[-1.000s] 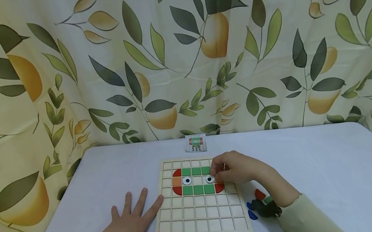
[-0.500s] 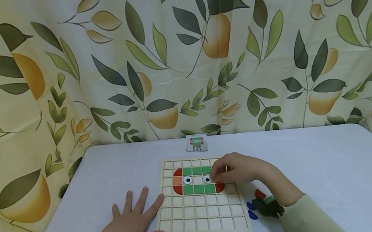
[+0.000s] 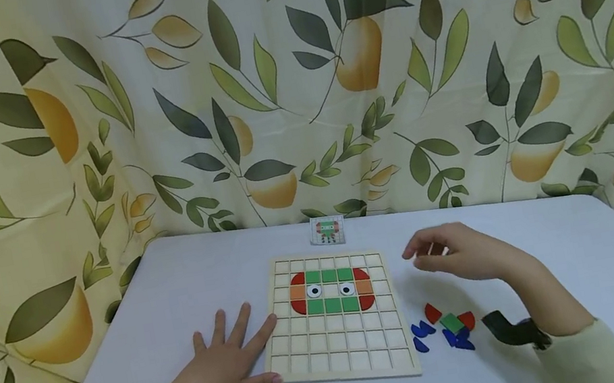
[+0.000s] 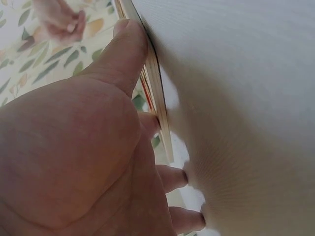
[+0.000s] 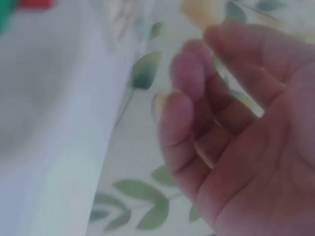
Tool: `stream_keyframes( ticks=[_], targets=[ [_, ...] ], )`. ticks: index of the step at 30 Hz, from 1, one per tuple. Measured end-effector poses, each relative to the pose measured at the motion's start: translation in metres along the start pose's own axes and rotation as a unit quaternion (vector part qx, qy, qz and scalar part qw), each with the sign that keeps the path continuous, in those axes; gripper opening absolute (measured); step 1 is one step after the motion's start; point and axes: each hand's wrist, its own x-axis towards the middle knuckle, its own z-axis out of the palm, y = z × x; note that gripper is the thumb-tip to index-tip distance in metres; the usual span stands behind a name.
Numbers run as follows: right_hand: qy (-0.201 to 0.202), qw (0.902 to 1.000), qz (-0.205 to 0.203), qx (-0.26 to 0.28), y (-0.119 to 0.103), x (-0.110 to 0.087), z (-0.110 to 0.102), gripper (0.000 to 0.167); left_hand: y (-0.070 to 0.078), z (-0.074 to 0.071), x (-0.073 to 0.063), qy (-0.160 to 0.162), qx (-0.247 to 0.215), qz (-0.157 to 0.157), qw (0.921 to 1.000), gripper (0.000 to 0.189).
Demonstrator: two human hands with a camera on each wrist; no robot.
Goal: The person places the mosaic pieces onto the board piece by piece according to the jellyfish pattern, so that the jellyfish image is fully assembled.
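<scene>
A wooden grid board [image 3: 346, 379] lies on the white table. On it, red, orange and green pieces surround two round eye pieces, one on the left [image 3: 314, 291] and one on the right [image 3: 347, 289]. My left hand [image 3: 223, 364] is spread flat, its thumb and index fingertip at the board's left edge; the left wrist view shows the thumb [image 4: 130, 44] against that edge. My right hand [image 3: 466, 252] hovers to the right of the board with loosely bent fingers. Nothing sits between those fingers [image 5: 177, 118] in the right wrist view.
Loose pieces lie right of the board: several blue ones [image 3: 420, 344], a green square [image 3: 451, 323] and red quarter-rounds [image 3: 432, 313]. A small picture card [image 3: 327, 231] stands behind the board, near the leaf-patterned curtain [image 3: 336, 145].
My right hand has let go of the right eye piece and moved right, off the board. That eye piece now shows fully, between the green rows. The left hand stays put.
</scene>
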Motion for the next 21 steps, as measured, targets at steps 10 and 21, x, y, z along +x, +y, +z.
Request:
stream_keyframes(
  ticks=[10, 21],
  targets=[
    [-0.118, 0.9890, 0.088, -0.017, 0.022, -0.040, 0.022, 0.021, 0.002, 0.000, -0.002, -0.002, 0.002, -0.013, 0.9999, 0.092],
    [-0.089, 0.9847, 0.143, -0.044, 0.020, -0.029, 0.040, 0.035, 0.002, -0.001, 0.001, 0.004, 0.005, -0.010, 0.9999, 0.092]
  ],
)
